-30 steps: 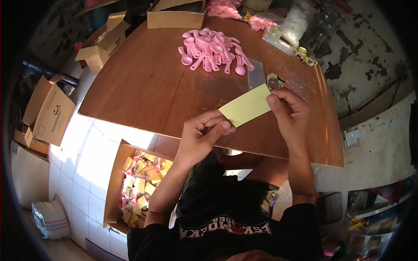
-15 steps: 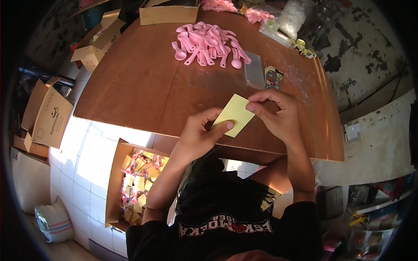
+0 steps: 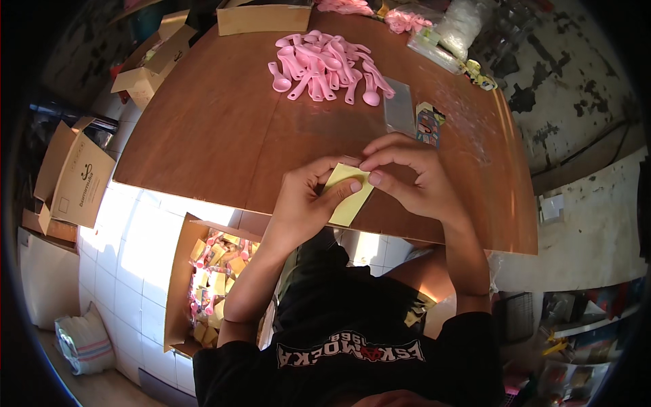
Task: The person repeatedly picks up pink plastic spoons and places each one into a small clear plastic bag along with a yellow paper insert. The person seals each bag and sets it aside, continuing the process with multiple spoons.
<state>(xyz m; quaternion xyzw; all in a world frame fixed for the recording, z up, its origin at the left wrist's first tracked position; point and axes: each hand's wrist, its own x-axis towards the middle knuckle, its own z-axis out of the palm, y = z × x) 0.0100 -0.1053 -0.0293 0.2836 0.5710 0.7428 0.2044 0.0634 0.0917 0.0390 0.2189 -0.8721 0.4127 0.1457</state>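
Note:
A yellow card [image 3: 347,203] is held over the near edge of the table. My left hand [image 3: 305,203] grips it, thumb flat on its face and fingers behind. At the card's upper right corner, my right hand [image 3: 410,178] pinches with thumb and index finger; whether anything else is between those fingertips is hidden. Beyond my hands lies a heap of pink plastic spoons [image 3: 322,64]. Close to the right hand are a clear flat plastic bag [image 3: 399,105] and a printed, colourful card [image 3: 428,123].
The brown wooden table [image 3: 203,136] spreads out ahead. On the floor by my left arm stands an open carton [image 3: 178,292] of packed spoons and yellow cards. More cartons [image 3: 74,180] stand at the left. Plastic packs [image 3: 454,34] and an open box [image 3: 264,20] sit at the far edge.
The yellow card has shifted slightly left and down and turned more upright. My right hand has moved left with it, its fingers now nearer the left hand.

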